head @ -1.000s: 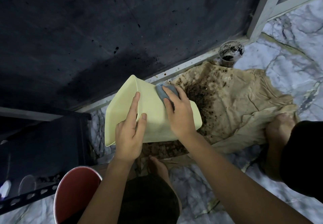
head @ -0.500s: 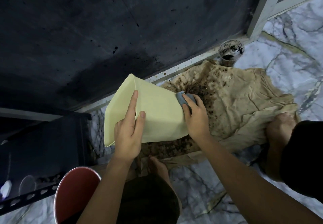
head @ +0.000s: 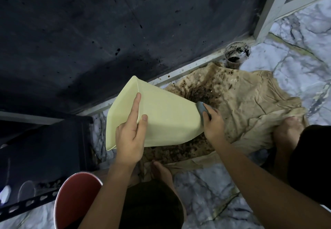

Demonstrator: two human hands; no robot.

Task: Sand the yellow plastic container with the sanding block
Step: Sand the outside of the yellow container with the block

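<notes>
1. Above the stained brown paper (head: 254, 103) spread on the marble floor (head: 215, 189), the yellow plastic container (head: 166, 117) is held on its side, clear of the floor, with its open mouth turned to the left and its narrower closed base to the right.
2. The container is gripped near the mouth end by the left hand (head: 130, 135): the forefinger is laid straight along the upper wall, the thumb is pressed on the near wall, and the other fingers are hidden behind the container.
3. The grey sanding block (head: 202, 110) is held in the curled fingers of the right hand (head: 214, 123) and is pressed against the base edge at the far right end of the container.
4. The long axis of the container is seen to run from lower left to upper right, so nearly all of the wall lies to the left of the block, towards the left hand.
5. The next stroke is judged to call for the block to be drawn leftward along that axis, the right hand being the nearer to the base.
6. A dirty cup (head: 237, 53) and a red bucket (head: 77, 200) are also seen on the floor.
</notes>
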